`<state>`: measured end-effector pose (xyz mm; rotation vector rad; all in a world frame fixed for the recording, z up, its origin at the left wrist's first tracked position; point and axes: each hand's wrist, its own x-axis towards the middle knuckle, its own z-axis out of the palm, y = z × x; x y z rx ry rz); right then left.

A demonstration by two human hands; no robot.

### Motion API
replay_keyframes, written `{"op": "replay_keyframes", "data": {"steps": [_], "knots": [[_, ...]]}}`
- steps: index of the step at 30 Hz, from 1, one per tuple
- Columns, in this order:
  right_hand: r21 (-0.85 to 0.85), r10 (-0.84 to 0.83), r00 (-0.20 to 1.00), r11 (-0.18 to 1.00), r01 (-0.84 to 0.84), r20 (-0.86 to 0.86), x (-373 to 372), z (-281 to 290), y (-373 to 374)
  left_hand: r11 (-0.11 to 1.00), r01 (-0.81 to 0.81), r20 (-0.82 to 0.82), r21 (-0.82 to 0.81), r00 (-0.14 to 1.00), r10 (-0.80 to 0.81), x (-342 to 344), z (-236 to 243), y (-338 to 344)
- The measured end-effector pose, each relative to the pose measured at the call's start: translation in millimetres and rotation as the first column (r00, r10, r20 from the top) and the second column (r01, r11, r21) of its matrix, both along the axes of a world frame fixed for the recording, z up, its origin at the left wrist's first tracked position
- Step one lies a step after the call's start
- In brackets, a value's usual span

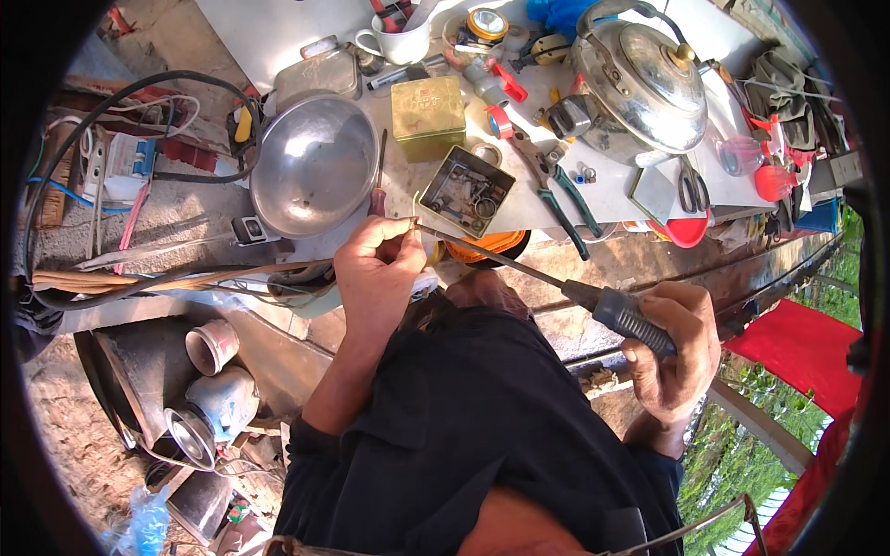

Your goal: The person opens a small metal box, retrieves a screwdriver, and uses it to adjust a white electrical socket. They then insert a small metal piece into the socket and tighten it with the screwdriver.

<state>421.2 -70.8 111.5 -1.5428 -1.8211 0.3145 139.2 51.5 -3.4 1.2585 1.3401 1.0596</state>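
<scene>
My left hand [380,269] pinches a thin yellowish wire [416,200], its free end curving up past the fingertips. Anything else between those fingers is too small to tell. In my right hand [681,343] is a soldering iron [626,315] with a ridged black handle and a long metal shaft. The shaft points left, its tip at or very close to my left fingertips; contact cannot be made out. Just beyond the tip, an open square tin [503,197] holds small metal parts. Its gold lid-like box [427,113] stands behind it.
A metal bowl [313,167] and a screwdriver [379,176] lie left of the tins. Green-handled pliers [565,199], a kettle [640,83] and scissors [691,190] occupy the right. A white mug [397,44] stands at the back. Cables [167,278] run along the left; pots [139,371] sit below.
</scene>
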Motion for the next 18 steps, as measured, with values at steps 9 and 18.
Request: {"op": "replay_keyframes", "data": {"steps": [9,18], "knots": [[-0.014,0.061,0.972,0.998,-0.065,-0.226,10,-10,5,1.000,-0.012,-0.006,0.003,1.000,0.012,8,-1,6],[-0.026,0.095,0.982,0.995,-0.100,-0.164,24,-17,26,0.994,-0.012,-0.017,0.109,1.000,0.014,9,-9,11]]}}
